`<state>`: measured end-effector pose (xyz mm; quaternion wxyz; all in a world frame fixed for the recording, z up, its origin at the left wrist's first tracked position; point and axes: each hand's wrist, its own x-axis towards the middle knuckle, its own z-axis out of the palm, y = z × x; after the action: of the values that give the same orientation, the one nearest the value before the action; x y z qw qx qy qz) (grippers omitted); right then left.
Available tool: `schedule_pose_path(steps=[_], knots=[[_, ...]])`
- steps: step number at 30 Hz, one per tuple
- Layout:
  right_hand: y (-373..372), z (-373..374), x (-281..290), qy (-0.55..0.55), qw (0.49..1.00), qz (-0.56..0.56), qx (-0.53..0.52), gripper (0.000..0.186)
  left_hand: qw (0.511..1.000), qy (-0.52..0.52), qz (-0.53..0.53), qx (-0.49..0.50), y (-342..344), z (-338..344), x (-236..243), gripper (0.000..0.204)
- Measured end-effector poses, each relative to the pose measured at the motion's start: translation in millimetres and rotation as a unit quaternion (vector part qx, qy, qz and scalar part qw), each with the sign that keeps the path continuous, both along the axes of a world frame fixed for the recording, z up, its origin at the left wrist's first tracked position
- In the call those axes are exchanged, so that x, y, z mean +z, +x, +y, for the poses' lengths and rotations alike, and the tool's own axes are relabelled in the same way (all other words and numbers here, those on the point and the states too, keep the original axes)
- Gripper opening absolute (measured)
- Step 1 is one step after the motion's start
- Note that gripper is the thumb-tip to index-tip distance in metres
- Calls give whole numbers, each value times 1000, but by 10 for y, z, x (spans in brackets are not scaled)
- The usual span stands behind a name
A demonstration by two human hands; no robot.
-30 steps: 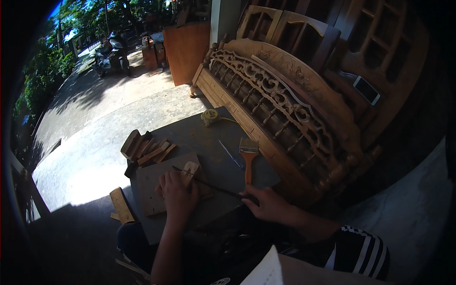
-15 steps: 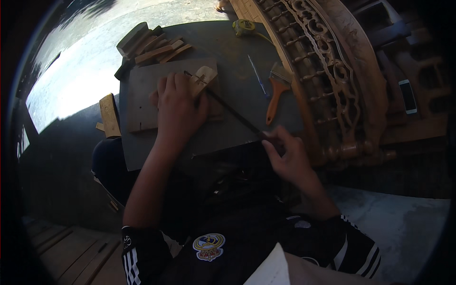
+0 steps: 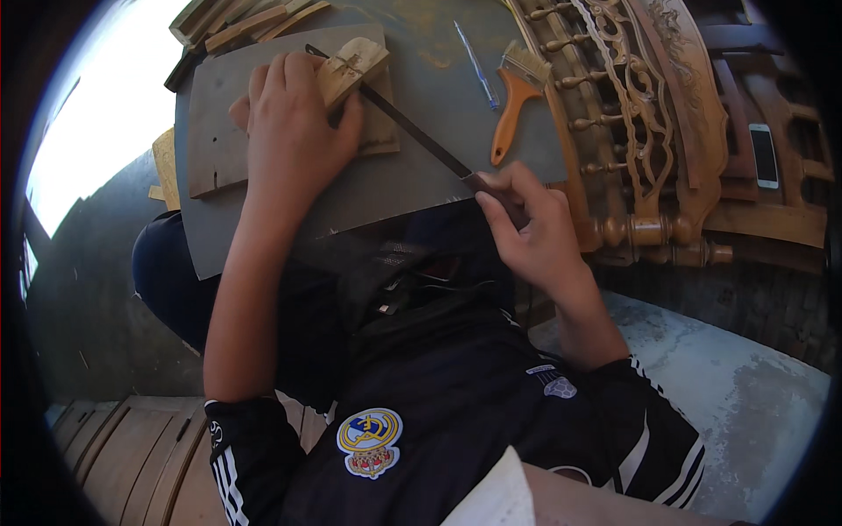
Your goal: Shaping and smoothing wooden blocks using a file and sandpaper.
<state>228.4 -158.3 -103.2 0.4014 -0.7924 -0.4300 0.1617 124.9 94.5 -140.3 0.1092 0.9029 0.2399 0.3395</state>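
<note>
My left hand [image 3: 294, 131] grips a small light wooden block [image 3: 355, 61] with marks on its top, pressing it against a flat wooden board [image 3: 215, 149] on a grey panel [image 3: 438, 61]. My right hand [image 3: 535, 228] is closed round the handle of a long, dark, flat metal tool [image 3: 412, 131], which looks like a file. The tool runs diagonally under the block, its tip showing just beyond my left fingers. Right of it lie a pen [image 3: 474, 61] and a paintbrush [image 3: 509, 118] with an orange handle.
Several offcuts [image 3: 250, 31] are piled at the panel's back left, and a yellow wood strip [image 3: 164, 158] is beside its left edge. A carved wooden furniture piece [image 3: 640, 131] borders the right side. A phone [image 3: 763, 158] rests on dark woodwork at far right.
The view has tilted downward, so the panel and hands sit higher in the picture and more of my body shows. Both hands keep their holds on the block and tool.
</note>
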Motion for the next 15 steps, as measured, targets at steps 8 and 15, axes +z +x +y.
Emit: schedule_pose_path(steps=[8, 15], knots=[[189, 728, -192, 61, 997, -20, 47, 12, 999, 15, 43, 14, 17, 70, -71, 40], [-5, -7, -125, 87, 996, 4, -2, 12, 998, 19, 56, -3, -26, 91, 6, 41]])
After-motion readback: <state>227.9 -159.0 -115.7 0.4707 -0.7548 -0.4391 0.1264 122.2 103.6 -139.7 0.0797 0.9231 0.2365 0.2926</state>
